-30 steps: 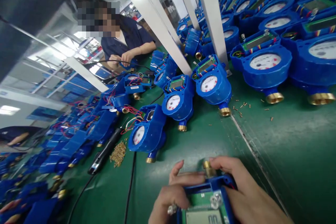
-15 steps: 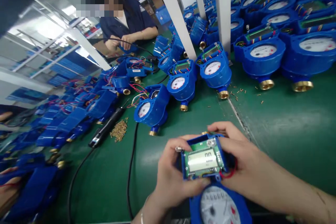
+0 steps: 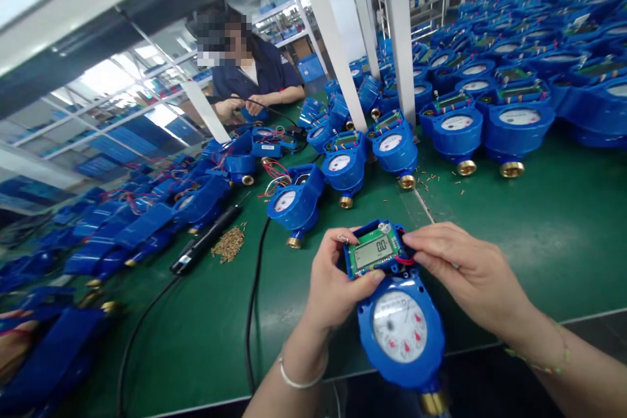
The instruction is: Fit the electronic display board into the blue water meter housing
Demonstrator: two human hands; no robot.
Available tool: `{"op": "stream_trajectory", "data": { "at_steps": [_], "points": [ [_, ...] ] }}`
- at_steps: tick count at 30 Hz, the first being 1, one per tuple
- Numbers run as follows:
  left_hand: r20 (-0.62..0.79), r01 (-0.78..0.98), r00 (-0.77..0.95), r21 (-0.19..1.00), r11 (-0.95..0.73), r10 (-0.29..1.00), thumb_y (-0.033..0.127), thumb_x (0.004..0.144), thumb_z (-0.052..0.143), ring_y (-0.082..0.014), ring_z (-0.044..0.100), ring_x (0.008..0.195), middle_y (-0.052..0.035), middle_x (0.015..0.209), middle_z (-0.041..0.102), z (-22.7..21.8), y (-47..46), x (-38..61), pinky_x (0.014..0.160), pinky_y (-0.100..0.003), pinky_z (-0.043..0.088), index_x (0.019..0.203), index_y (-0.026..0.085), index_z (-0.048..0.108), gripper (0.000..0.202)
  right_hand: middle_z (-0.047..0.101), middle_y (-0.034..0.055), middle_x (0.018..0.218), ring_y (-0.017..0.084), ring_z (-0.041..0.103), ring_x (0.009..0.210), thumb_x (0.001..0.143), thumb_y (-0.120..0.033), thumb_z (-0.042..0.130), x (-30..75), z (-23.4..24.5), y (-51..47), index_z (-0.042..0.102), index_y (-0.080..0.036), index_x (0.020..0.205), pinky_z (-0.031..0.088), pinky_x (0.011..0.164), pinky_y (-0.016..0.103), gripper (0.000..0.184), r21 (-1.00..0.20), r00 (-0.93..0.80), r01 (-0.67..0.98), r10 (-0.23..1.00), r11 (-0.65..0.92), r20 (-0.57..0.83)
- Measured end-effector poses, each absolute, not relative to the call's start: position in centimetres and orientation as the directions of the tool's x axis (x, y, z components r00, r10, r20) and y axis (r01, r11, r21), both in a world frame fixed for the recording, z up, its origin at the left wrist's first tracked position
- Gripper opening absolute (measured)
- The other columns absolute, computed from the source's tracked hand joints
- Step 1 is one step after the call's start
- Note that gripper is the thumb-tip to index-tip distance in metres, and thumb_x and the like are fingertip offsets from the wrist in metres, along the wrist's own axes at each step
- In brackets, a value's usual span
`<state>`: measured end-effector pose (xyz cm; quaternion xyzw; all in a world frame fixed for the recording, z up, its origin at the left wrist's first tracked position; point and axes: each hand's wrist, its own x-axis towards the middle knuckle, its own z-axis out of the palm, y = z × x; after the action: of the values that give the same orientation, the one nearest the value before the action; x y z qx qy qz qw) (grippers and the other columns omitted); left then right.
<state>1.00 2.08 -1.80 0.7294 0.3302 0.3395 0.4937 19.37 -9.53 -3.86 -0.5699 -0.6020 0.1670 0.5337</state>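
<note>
A blue water meter [image 3: 401,326] with a round white dial and a brass end is tilted towards me near the table's front edge. In its upper housing, a green circuit board with a lit display [image 3: 373,253] reads 0.0. My left hand [image 3: 336,274] is closed around the housing's left side, with the thumb along its lower edge. My right hand [image 3: 465,268] has its fingertips drawn together at the housing's right edge. Red wires [image 3: 404,261] loop out just below those fingertips; what is pinched between them is hidden.
Several blue meters [image 3: 343,170] stand across the green table [image 3: 304,294], densely packed at right. A black electric screwdriver [image 3: 206,238] lies left of a pile of brass screws [image 3: 228,244]. A black cable [image 3: 255,300] crosses the table. White posts [image 3: 404,32] rise behind; a co-worker [image 3: 259,72] sits opposite.
My right hand has moved from gripping the housing to its right edge, fingertips at the wires. The meter's dial and brass end now show more fully. The camera view has shifted.
</note>
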Motion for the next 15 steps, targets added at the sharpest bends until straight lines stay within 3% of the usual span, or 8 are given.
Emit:
{"op": "stream_trajectory", "data": {
  "at_steps": [2, 6, 10, 15],
  "points": [
    [0.175, 0.144, 0.546, 0.944, -0.297, 0.819, 0.038, 0.059, 0.083, -0.0221, 0.060, 0.088, -0.0059, 0.097, 0.061, -1.9, 2.1, 1.0, 0.076, -0.031, 0.047, 0.091, 0.020, 0.050, 0.049, 0.069, -0.0002, 0.103, 0.018, 0.060, 0.099, 0.093, -0.024, 0.056, 18.9, -4.2, -9.3, 0.068, -0.029, 0.111, 0.052, 0.087, 0.037, 0.021, -0.813, 0.246, 0.499, 0.850, 0.302, 0.466],
    [0.185, 0.140, 0.536, 0.943, -0.303, 0.824, 0.037, 0.061, 0.081, -0.0238, 0.061, 0.092, -0.0070, 0.100, 0.062, -1.9, 1.9, 1.0, 0.077, -0.031, 0.048, 0.092, 0.021, 0.049, 0.048, 0.067, 0.0024, 0.109, 0.022, 0.055, 0.104, 0.092, -0.027, 0.058, 18.5, -4.4, -9.1, 0.070, -0.031, 0.106, 0.049, 0.089, 0.044, 0.019, -0.798, 0.302, 0.551, 0.832, 0.246, 0.465],
    [0.196, 0.150, 0.522, 0.937, -0.316, 0.830, 0.036, 0.060, 0.081, -0.0236, 0.062, 0.091, -0.0055, 0.097, 0.062, -1.8, 1.6, 1.0, 0.076, -0.031, 0.049, 0.091, 0.021, 0.049, 0.047, 0.066, 0.0026, 0.106, 0.021, 0.056, 0.101, 0.092, -0.027, 0.059, 19.1, -3.2, -8.7, 0.073, -0.032, 0.099, 0.049, 0.084, 0.039, 0.017, -0.789, 0.221, 0.582, 0.896, 0.197, 0.386],
    [0.218, 0.159, 0.498, 0.929, -0.335, 0.839, 0.033, 0.063, 0.081, -0.0218, 0.063, 0.089, -0.0032, 0.095, 0.061, -1.7, 1.2, 1.2, 0.076, -0.030, 0.050, 0.092, 0.022, 0.047, 0.046, 0.071, -0.0027, 0.096, 0.022, 0.058, 0.094, 0.087, -0.030, 0.067, 19.9, -2.0, -8.0, 0.072, -0.039, 0.097, 0.037, 0.084, 0.045, 0.015, -0.722, 0.173, 0.685, 0.941, 0.096, 0.289]
  ]
}}
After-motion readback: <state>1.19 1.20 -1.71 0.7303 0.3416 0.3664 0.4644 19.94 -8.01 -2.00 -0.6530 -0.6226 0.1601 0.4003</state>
